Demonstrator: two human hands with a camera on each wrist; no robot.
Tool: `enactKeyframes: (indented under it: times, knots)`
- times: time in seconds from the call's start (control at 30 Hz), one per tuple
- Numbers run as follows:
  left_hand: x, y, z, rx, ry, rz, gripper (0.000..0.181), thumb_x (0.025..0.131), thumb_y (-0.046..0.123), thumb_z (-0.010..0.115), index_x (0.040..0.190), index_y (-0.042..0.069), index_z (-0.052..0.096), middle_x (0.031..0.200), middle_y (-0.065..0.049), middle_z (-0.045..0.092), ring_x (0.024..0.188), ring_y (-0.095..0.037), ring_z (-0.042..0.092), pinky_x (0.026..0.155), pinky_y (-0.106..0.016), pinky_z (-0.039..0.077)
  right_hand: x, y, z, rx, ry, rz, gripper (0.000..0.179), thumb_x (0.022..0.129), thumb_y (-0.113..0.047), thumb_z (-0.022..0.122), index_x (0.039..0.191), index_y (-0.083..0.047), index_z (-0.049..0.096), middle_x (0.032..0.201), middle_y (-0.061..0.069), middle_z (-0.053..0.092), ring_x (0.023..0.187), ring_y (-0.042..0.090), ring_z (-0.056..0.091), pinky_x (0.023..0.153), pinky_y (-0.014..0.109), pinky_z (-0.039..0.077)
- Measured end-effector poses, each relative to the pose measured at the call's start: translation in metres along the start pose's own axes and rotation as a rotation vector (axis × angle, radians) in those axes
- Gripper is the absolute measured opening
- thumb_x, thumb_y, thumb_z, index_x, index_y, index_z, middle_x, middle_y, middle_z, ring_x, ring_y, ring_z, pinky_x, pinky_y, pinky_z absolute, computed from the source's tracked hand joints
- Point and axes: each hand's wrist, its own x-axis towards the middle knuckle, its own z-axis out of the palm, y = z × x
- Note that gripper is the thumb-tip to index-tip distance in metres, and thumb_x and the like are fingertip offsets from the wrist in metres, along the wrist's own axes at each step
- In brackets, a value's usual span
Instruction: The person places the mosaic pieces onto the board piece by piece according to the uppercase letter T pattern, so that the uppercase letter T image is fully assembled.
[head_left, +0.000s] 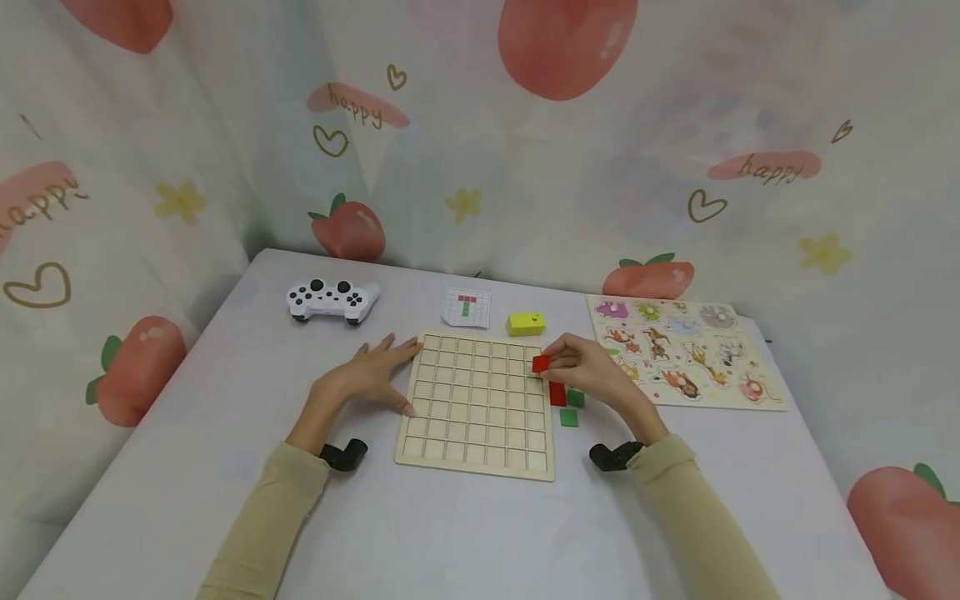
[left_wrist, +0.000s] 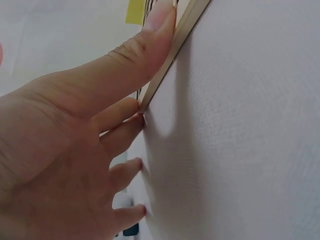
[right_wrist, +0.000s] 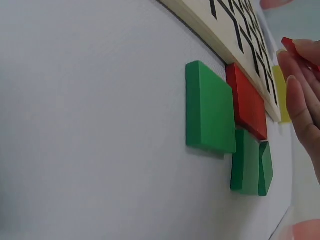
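A pale wooden grid board [head_left: 474,410] lies on the white table, its square cells bare. My left hand [head_left: 362,377] has its fingers spread at the board's left edge; in the left wrist view the thumb [left_wrist: 135,60] rests on that edge. Over the board's right side, my right hand [head_left: 592,368] pinches a small red square tile [head_left: 540,364] between thumb and fingers. Beside the right edge sit red tiles [head_left: 557,395], with a green tile [head_left: 569,418] and other green tiles [right_wrist: 246,162] next to them.
Behind the board lie a grid card [head_left: 466,308] with a red and green T pattern and a yellow block [head_left: 525,325]. A white game controller [head_left: 330,302] is at back left. An animal puzzle board [head_left: 716,392] lies at right. A printed curtain [head_left: 480,142] hangs behind.
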Motion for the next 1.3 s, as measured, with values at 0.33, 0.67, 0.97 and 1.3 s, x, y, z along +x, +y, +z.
enactKeyframes:
  times: [0.33, 0.67, 0.97, 1.3]
  knots:
    - [-0.002, -0.003, -0.001, -0.013, 0.011, -0.004, 0.111, 0.074, 0.035, 0.091, 0.164, 0.015, 0.029, 0.173, -0.005, 0.019, 0.160, -0.039, 0.001, 0.128, -0.064, -0.002, 0.023, -0.013, 0.019, 0.018, -0.030, -0.018, 0.038, 0.090, -0.018, 0.079, 0.120, -0.002, 0.063, 0.119, 0.016, 0.072, 0.107, 0.027, 0.070, 0.104, 0.045, 0.056]
    - [0.000, -0.003, 0.000, -0.005, 0.009, 0.004, 0.112, 0.074, 0.036, 0.092, 0.164, 0.015, 0.028, 0.173, -0.004, 0.019, 0.160, -0.038, 0.001, 0.128, -0.063, -0.002, 0.036, -0.027, 0.036, 0.030, -0.057, -0.062, 0.036, 0.092, -0.015, 0.078, 0.121, 0.001, 0.064, 0.121, 0.019, 0.071, 0.108, 0.028, 0.070, 0.100, 0.041, 0.058]
    - [0.001, -0.003, 0.001, -0.012, 0.001, 0.001, 0.112, 0.073, 0.038, 0.092, 0.164, 0.016, 0.029, 0.173, -0.003, 0.019, 0.160, -0.038, 0.001, 0.128, -0.063, -0.003, 0.049, -0.033, 0.046, 0.055, -0.085, -0.055, 0.030, 0.091, -0.012, 0.077, 0.117, -0.003, 0.066, 0.115, 0.014, 0.074, 0.104, 0.022, 0.071, 0.097, 0.037, 0.058]
    - [-0.001, 0.000, 0.000, -0.013, 0.001, -0.025, 0.111, 0.074, 0.037, 0.091, 0.164, 0.017, 0.029, 0.173, -0.003, 0.019, 0.161, -0.037, 0.001, 0.129, -0.062, -0.002, 0.058, -0.047, 0.061, -0.037, -0.095, -0.095, 0.030, 0.087, -0.016, 0.082, 0.111, -0.004, 0.068, 0.107, 0.010, 0.072, 0.099, 0.021, 0.069, 0.091, 0.032, 0.057]
